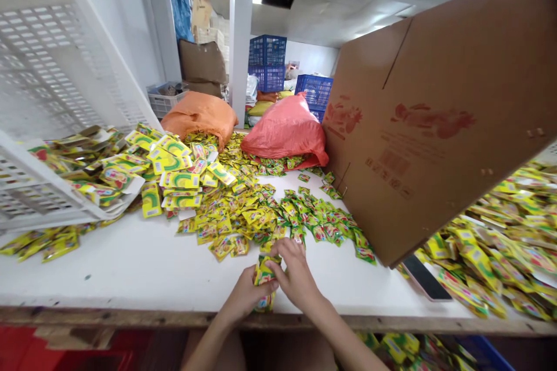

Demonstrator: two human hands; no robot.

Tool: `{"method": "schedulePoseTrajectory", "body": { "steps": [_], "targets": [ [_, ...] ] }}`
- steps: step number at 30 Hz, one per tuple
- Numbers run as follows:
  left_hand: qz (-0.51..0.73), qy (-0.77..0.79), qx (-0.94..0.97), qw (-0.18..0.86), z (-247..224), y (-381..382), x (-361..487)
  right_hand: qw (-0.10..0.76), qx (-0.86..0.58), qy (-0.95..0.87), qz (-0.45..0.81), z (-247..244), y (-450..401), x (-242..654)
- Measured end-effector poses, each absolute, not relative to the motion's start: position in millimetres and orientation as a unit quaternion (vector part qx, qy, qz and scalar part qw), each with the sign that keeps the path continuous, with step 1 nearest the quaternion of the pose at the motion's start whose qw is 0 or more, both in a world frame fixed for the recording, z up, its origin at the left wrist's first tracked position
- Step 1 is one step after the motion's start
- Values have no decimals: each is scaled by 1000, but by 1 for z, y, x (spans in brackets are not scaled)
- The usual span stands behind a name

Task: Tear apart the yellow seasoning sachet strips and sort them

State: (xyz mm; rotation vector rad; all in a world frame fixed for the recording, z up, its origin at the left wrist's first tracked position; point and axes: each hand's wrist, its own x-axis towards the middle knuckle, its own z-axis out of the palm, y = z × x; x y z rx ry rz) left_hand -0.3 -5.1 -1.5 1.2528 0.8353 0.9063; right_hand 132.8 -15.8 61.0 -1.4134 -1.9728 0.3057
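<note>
Near the front edge of the white table, a small yellow-and-green box [263, 273] is upright between my hands. My left hand [244, 296] is closed around its lower left side. My right hand [298, 278] is closed at its upper right, with thumb on its face and fingers curled near its top. The opening of the box is hidden behind my fingers. Just beyond lie loose yellow sachets [243, 214] and, farther right, green sachets [326, 220]. Flat yellow cartons [176, 176] are piled to the left.
A tipped white crate [65, 197] spills cartons at left. Orange [202, 112] and red sacks [287, 127] lie at the back, sachets at their mouths. A large cardboard box [418, 104] leans at right, beside a phone [424, 278] and heaped yellow packs [500, 243].
</note>
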Motion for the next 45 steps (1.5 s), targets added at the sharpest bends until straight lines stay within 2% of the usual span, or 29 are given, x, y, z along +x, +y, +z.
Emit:
{"method": "schedulePoseTrajectory", "body": {
  "steps": [3,6,13,16,20,23,30,35,45],
  "targets": [
    [410,365,553,627,2,-7,0,330,-556,-754,114,51,-18,127],
    [424,373,551,614,2,-8,-2,337,-540,-754,162,38,-21,123],
    [407,376,503,663,-6,-3,-4,520,-516,-586,345,10,-33,129],
    [399,381,504,665,-7,-3,-3,539,-507,-558,377,2,-34,130],
    [473,395,503,605,-6,-10,-11,553,-511,-545,369,-3,-31,129],
    [492,400,523,570,-5,-16,-22,550,-513,-554,357,-3,-30,128],
    [433,399,583,561,2,-11,-33,502,-498,-625,330,7,-28,124],
    [492,397,558,537,4,-11,-26,547,-513,-573,330,5,-24,123],
    [487,423,598,476,13,-16,-27,496,-491,-641,321,17,-31,124]
  ]
}}
